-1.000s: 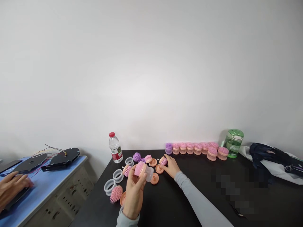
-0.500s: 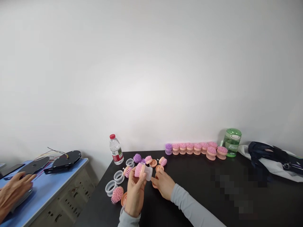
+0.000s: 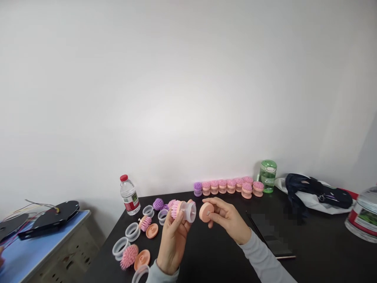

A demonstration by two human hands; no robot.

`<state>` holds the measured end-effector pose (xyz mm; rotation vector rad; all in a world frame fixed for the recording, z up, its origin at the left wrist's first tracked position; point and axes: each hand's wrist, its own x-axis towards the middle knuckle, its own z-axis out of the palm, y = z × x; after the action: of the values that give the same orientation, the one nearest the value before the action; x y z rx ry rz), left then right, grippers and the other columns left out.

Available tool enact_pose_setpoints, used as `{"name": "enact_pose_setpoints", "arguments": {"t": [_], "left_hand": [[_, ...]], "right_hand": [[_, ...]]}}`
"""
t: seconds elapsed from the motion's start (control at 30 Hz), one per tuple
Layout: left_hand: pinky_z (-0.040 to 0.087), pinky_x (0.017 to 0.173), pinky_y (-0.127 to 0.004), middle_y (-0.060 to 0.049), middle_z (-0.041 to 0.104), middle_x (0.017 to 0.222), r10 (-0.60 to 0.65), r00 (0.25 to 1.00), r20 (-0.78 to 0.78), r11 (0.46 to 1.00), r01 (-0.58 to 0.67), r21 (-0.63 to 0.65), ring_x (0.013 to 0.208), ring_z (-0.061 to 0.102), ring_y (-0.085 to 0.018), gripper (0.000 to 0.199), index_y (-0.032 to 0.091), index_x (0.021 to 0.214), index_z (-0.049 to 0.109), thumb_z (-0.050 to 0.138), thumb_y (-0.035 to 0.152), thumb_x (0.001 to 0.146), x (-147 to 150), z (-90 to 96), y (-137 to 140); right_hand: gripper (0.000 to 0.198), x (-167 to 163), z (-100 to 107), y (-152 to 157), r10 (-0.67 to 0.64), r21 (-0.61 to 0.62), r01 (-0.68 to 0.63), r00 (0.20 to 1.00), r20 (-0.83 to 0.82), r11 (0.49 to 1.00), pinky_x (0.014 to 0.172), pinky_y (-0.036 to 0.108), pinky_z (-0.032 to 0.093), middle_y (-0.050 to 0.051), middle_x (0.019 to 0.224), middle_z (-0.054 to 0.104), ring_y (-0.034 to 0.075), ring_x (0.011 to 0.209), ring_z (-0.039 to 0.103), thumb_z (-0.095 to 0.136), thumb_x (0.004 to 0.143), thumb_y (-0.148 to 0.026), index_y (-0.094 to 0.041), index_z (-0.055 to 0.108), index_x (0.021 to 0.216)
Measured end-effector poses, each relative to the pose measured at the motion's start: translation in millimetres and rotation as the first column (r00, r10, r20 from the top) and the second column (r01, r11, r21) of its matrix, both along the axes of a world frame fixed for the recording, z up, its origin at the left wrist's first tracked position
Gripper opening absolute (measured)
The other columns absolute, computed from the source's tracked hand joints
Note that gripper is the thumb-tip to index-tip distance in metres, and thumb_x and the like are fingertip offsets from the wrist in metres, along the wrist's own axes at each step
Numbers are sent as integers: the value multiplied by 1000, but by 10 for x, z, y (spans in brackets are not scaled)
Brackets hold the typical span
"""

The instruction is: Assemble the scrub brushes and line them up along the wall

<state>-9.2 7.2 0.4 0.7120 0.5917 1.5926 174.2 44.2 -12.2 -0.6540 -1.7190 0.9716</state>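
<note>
Brush in hand: pink head [image 3: 175, 209] with clear ring [image 3: 188, 212] at its base, raised above the table [image 3: 218, 255].
Left hand [image 3: 173, 243]: thumb and fingers closed round the pink head, ring end facing right.
Right hand [image 3: 229, 220]: pinching a peach cap [image 3: 204, 213] between thumb and fingers, near the ring, not touching it.
Standing brushes [image 3: 231, 186]: nine, one purple and eight pink, along the wall side; apparently complete.
Loose parts: bristle heads [image 3: 130, 256], spare rings [image 3: 132, 232] and spare caps [image 3: 142, 260], scattered left of the left hand.
Stage, as judged: well along; held cap unjoined, several parts remaining; exact count partly hidden behind the left hand.
</note>
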Motion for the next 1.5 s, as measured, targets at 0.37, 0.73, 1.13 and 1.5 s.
{"name": "enact_pose_setpoints", "arguments": {"t": [0.37,0.73,1.13,1.5], "left_hand": [[54,75,-29,-3,70,96,-5,1000,-31,999,6,46,85,67,-18,38,24,106,69,85,25,72,313,215,-105],[53,84,-29,-5,68,112,134,978,-162,989,-122,81,96,66,-22,58,26,106,67,94,32,55,322,290,-263],[51,79,-24,-4,70,95,173,933,-316,981,-135,139,93,65,-22,56,20,95,72,95,42,49,321,364,-319],[43,61,-21,-1,67,76,132,880,-456,987,-72,146,65,56,-13,61,18,90,68,95,50,46,231,274,-298]], "right_hand": [[39,10,203,-315,-120,154,140,984,-128,978,56,28,58,8,114,61,11,58,63,53,101,-43,-31,58,138],[55,40,426,-519,-370,446,317,928,34,837,75,30,61,8,100,73,22,79,70,54,93,-61,-26,57,136],[58,131,567,-604,-325,561,205,938,123,802,91,28,56,12,117,70,23,104,65,47,99,-56,-19,52,143],[47,254,612,-608,-230,589,89,958,169,803,96,33,54,13,127,67,23,115,58,56,101,-37,-18,51,144]]}}
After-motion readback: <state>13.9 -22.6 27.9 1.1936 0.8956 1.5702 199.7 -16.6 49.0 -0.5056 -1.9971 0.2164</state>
